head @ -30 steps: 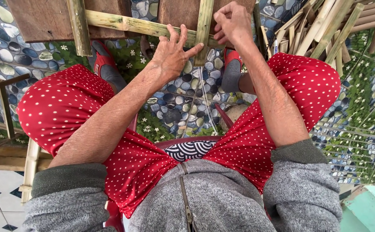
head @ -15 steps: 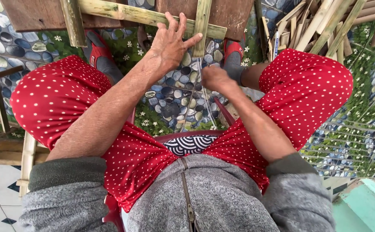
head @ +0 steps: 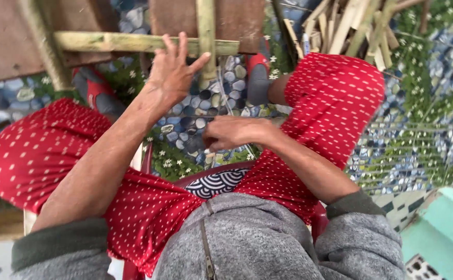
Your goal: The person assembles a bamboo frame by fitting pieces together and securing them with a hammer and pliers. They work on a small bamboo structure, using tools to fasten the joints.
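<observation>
My left hand (head: 170,78) reaches forward with its fingers spread, holding nothing. Its fingertips are at a horizontal bamboo bar (head: 112,41) of a frame, beside an upright bamboo piece (head: 206,31). My right hand (head: 231,134) is low between my knees, with its fingers curled in. A thin pale strand (head: 225,96) runs from the frame down towards that hand. I cannot tell whether the fingers pinch it. Brown boards (head: 9,36) lie behind the bamboo frame.
I sit on a red plastic chair (head: 317,218) in red dotted trousers, with both feet in red and grey sandals (head: 257,72) on pebble-patterned flooring. A pile of cut bamboo sticks (head: 351,26) lies at the upper right. A teal object (head: 444,228) stands at the lower right.
My right hand has left the top of the bamboo frame and come down towards my lap. My left hand has stayed spread near the horizontal bar.
</observation>
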